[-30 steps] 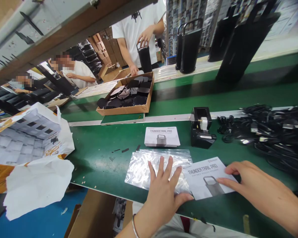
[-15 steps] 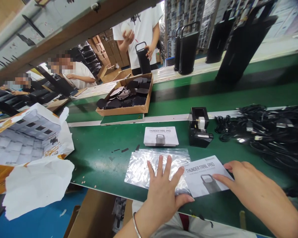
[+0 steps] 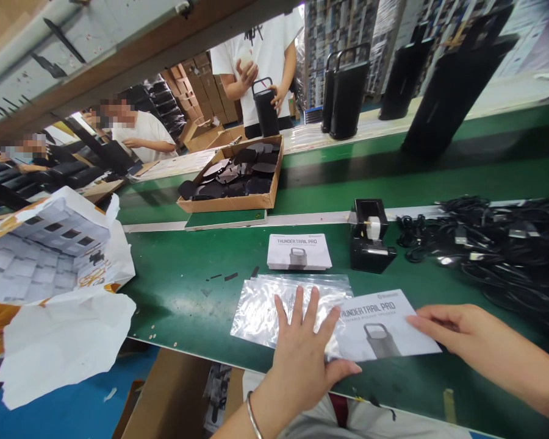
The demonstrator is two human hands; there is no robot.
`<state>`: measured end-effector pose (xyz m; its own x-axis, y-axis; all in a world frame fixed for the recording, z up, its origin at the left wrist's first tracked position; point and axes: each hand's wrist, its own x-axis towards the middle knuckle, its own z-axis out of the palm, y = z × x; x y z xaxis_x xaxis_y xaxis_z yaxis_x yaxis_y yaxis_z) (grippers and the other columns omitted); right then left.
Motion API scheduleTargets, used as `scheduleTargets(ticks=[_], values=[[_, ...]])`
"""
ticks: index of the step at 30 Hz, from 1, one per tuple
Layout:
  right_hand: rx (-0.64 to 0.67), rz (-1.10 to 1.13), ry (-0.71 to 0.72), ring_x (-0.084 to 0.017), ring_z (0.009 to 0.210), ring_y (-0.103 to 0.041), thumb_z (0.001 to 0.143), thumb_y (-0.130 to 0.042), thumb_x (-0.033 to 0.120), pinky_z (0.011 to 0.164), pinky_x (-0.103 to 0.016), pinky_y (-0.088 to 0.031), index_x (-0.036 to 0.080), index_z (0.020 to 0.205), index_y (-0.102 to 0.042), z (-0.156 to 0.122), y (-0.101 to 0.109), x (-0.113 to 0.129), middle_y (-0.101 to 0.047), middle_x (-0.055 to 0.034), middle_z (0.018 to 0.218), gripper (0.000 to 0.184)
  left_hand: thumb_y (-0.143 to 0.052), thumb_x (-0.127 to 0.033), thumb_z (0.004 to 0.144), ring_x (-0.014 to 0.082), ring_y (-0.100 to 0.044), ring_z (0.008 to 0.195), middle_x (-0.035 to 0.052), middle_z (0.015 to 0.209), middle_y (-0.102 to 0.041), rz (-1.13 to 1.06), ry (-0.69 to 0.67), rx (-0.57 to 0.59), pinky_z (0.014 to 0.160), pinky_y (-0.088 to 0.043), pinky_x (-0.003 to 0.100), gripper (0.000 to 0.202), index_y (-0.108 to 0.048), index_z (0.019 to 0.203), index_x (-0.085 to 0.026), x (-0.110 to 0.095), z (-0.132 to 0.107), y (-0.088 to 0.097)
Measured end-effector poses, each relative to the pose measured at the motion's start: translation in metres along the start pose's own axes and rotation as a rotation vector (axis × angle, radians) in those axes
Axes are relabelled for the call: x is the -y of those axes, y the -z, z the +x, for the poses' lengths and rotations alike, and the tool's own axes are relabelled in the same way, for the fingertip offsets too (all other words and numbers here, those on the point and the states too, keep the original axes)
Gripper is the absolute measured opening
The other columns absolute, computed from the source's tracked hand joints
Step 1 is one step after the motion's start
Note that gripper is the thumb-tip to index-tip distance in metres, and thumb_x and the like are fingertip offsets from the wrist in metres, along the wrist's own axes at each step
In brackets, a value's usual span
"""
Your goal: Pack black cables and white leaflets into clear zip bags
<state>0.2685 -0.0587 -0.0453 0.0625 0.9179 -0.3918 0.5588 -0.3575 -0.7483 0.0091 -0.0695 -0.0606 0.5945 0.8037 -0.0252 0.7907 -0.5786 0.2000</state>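
Observation:
My left hand (image 3: 302,347) lies with fingers spread on a clear plastic bag (image 3: 256,314) near the bench's front edge. Its thumb rests by the lower left corner of a printed booklet (image 3: 391,332), marked "Thunder Trail Pro". My right hand (image 3: 448,326) pinches the booklet's right edge between thumb and fingers. The booklet's left end overlaps the bag's right side; whether it lies under the film there I cannot fully tell. Just behind the bag sits a stack of matching booklets (image 3: 299,253).
Right of the stack stands a black tape dispenser (image 3: 373,238), then a heap of black cables (image 3: 494,244). A cardboard tray (image 3: 254,204) holds dark oval pieces. Black speakers (image 3: 350,91) stand behind. At left is a torn-open carton (image 3: 50,256). A co-worker (image 3: 269,55) handles a speaker opposite.
My right hand and the booklet have moved slightly left, its left end going further over or into the bag. My right grip has shifted along the edge. The left hand stays spread on the bag.

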Motion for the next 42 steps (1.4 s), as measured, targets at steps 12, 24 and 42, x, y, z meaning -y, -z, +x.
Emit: scheduleTargets(ticks=[12,24,42], values=[[0.183,0.150,-0.074,-0.008,0.038,-0.037,0.069,-0.058,0.058,0.041,-0.023,-0.027,0.020,0.062,-0.055,-0.003,-0.026,-0.006,-0.048,0.0044,0.045,0.039,-0.038,-0.067,0.082,0.0432,-0.010,0.138,0.0154,0.154,-0.016,0.027,-0.035,-0.053,0.099,-0.014,0.075,0.078,-0.017,0.146,-0.027,0.001,0.001,-0.001],[0.293,0.437,-0.042,-0.010,0.049,-0.057,0.077,-0.062,0.048,0.048,-0.019,-0.045,0.019,0.071,-0.056,-0.011,-0.038,-0.010,-0.063,0.0011,0.055,0.031,-0.058,-0.027,0.082,0.0285,-0.055,0.075,0.0087,0.081,-0.059,0.057,0.346,-0.140,0.067,-0.046,0.046,0.011,-0.059,0.079,-0.017,-0.034,0.023,0.006],[0.031,0.113,0.270,-0.013,0.059,-0.050,0.063,-0.053,0.009,0.056,-0.024,-0.035,0.021,0.057,-0.054,-0.001,-0.084,0.059,-0.052,0.0042,0.057,0.013,-0.036,-0.015,0.093,0.0188,-0.054,0.076,0.0034,0.082,-0.053,-0.362,0.074,-0.349,0.066,-0.044,0.031,0.017,-0.050,0.086,-0.021,-0.024,0.016,0.013]])
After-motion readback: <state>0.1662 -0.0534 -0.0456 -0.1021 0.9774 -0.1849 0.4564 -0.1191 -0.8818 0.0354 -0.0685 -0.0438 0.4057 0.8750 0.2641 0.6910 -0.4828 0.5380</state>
